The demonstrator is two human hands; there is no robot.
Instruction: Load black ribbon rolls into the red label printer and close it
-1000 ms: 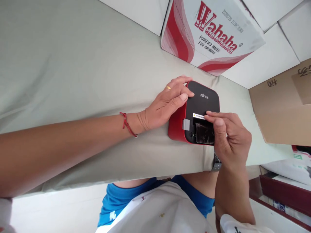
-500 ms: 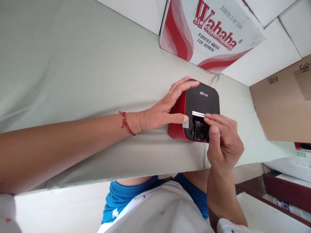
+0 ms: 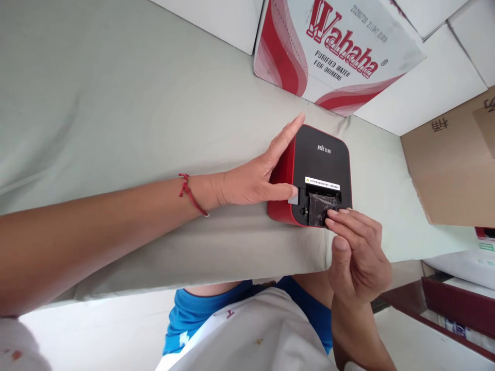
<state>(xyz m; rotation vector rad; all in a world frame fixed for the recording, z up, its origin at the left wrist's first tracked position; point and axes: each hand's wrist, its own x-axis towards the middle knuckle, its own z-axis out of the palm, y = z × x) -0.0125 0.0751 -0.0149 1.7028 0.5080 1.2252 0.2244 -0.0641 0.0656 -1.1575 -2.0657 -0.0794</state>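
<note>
A red and black box-shaped device, which looks like a small label printer, sits on the cloth-covered table. Its lettering appears upside down, and a white warning strip runs above a slot. Over the slot's near side lies a dark, shiny film-like piece. My left hand is open against the red side, thumb on a grey tab, index finger stretched past the far corner; its other fingers are hidden. My right hand is open at the near right corner, fingertips touching the film-like piece and thumb apart.
Behind the device stands a red and white Wahaha water carton, with white boxes beside it. A brown cardboard box is on the right. The table's near edge runs just above my lap.
My right hand has slid down toward me from the warning strip, showing more of the slot and film-like piece. My left index finger has lifted off the device's top.
</note>
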